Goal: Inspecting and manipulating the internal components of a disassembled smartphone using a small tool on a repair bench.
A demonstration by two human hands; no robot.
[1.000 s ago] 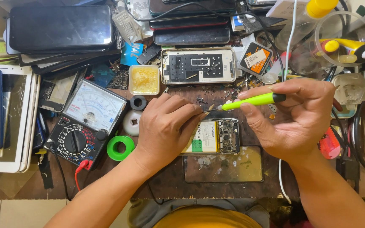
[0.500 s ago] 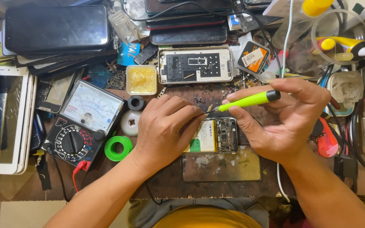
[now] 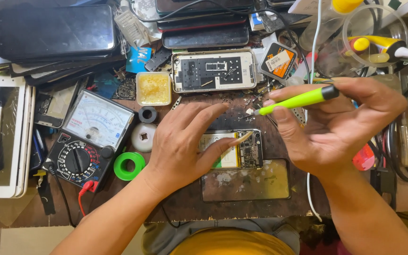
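A cluttered repair bench (image 3: pixel 185 208) of dark, worn wood fills the view, crowded with phone parts and tools. Near its middle lies an opened phone (image 3: pixel 242 150), back cover off, showing its circuit board and a pale battery. The left hand (image 3: pixel 185 146) rests on the phone's left part with fingers spread and loosely extended; its thumb lies across the battery, and it grips nothing. The right hand (image 3: pixel 341 127) is curled around a lime-green screwdriver (image 3: pixel 298 100), pinched between thumb and fingers, with the metal tip pointing left just above the phone's upper edge; whether the tip touches anything is unclear.

Just below the phone sits a smeared glass plate (image 3: pixel 246 182). Behind it lies a second opened phone frame (image 3: pixel 213 71), and to the left of that a small square tub of yellowish paste (image 3: pixel 153 88). Further left are an analogue multimeter (image 3: pixel 88 137) with a red probe lead, a green roll of tape (image 3: pixel 129 165), and a white round part (image 3: pixel 143 137). A stack of dark phones (image 3: pixel 55 33) lies at the upper left.
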